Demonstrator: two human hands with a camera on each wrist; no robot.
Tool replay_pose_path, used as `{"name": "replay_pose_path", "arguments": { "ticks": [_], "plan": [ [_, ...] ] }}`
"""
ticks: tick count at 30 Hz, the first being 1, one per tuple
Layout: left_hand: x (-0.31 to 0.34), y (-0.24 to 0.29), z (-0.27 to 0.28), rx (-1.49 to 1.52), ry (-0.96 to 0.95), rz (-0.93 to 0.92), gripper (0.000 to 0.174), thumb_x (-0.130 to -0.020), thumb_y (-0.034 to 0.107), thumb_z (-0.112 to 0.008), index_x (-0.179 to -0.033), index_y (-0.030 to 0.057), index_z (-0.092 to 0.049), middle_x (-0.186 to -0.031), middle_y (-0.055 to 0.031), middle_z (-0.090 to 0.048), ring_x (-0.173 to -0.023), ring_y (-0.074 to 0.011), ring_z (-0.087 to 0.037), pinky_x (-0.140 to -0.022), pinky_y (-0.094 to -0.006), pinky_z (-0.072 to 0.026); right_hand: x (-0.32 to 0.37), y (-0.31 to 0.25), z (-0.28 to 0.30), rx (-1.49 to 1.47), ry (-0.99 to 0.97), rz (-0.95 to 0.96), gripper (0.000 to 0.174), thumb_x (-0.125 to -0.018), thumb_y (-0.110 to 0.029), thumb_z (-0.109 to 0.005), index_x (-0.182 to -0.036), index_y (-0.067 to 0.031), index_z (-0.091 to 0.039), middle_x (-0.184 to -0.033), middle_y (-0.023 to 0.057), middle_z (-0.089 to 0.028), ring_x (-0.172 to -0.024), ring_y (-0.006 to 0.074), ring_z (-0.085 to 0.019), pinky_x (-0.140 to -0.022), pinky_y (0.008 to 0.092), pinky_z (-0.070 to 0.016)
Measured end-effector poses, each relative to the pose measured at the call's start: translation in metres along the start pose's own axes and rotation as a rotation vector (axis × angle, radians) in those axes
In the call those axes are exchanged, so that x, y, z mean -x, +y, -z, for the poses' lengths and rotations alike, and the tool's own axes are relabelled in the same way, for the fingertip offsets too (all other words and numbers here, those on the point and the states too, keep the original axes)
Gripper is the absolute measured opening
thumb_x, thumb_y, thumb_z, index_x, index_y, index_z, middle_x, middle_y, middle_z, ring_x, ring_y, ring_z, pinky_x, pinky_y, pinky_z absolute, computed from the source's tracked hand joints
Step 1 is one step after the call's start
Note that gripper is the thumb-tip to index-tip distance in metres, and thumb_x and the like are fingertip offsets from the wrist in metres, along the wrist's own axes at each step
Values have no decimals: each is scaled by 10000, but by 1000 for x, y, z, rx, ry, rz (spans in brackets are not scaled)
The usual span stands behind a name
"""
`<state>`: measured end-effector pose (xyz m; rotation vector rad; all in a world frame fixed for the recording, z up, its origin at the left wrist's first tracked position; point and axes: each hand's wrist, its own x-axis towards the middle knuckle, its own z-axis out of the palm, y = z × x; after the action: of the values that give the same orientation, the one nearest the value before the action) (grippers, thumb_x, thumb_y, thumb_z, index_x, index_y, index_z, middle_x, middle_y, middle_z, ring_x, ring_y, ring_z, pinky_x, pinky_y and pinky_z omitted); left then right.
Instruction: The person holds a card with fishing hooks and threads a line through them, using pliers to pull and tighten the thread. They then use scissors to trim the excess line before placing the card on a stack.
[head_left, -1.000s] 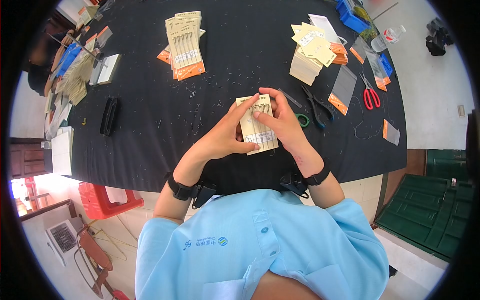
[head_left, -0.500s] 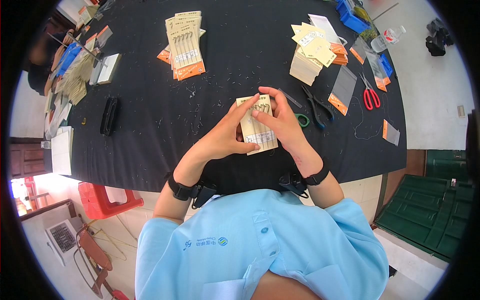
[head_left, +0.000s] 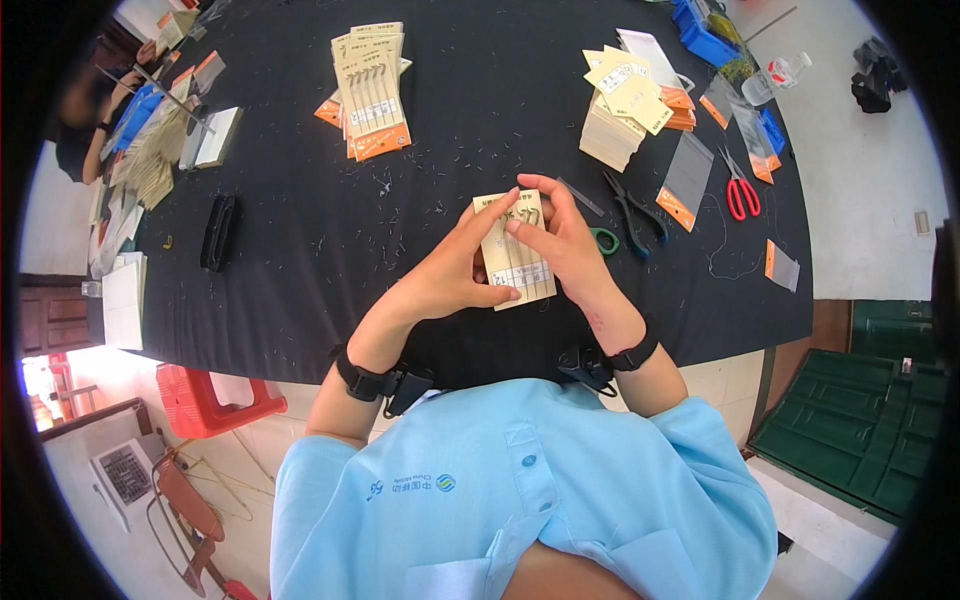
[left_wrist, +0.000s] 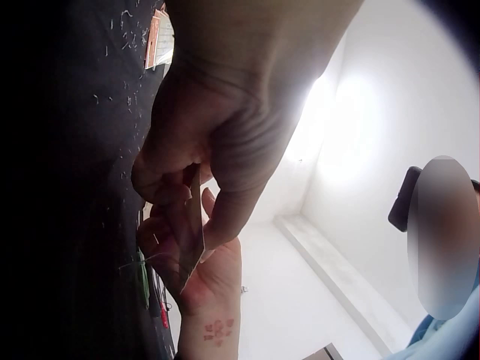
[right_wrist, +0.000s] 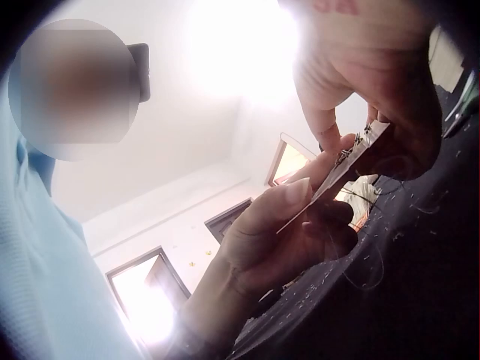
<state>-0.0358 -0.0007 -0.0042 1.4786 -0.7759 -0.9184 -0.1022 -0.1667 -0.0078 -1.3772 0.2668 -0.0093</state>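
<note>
A cream card (head_left: 522,280) with several dark hooks in a row is held between both hands near the table's front edge. The left hand (head_left: 440,272) grips its left side, thumb on the lower face, a finger reaching over the top. The right hand (head_left: 572,250) holds the upper right part, its thumb lying by the hooks. In the left wrist view the card (left_wrist: 193,225) is seen edge-on between the left hand's thumb and fingers. The right wrist view shows the card (right_wrist: 337,176) tilted, with thin line hanging below it. Fingers behind the card are mostly hidden.
Black-handled pliers (head_left: 633,215), red scissors (head_left: 742,195) and a green-handled tool (head_left: 604,240) lie to the right. Card stacks (head_left: 372,90) (head_left: 610,135) stand farther back, beside clear packets (head_left: 690,170). A black case (head_left: 218,232) lies left; another person's arm (head_left: 98,150) shows at far left.
The right thumb has shifted slightly over the hooks; the card and left hand stay almost still. At far left, the other person's arms have moved.
</note>
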Motion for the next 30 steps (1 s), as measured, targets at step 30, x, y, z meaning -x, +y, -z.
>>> {"name": "replay_pose_path", "arguments": {
  "ticks": [30],
  "plan": [
    [-1, -2, 0, 7, 3, -18, 987, -664, -26, -725, -1473, 142, -184, -1299, -139, -311, -1185, -242, -449, -944, -374, -484, 0, -1, 2, 2, 4, 1, 567, -803, -28, -627, -1303, -61, -362, -1018, 81, -603, -916, 130, -591, -780, 276, -487]
  ]
}}
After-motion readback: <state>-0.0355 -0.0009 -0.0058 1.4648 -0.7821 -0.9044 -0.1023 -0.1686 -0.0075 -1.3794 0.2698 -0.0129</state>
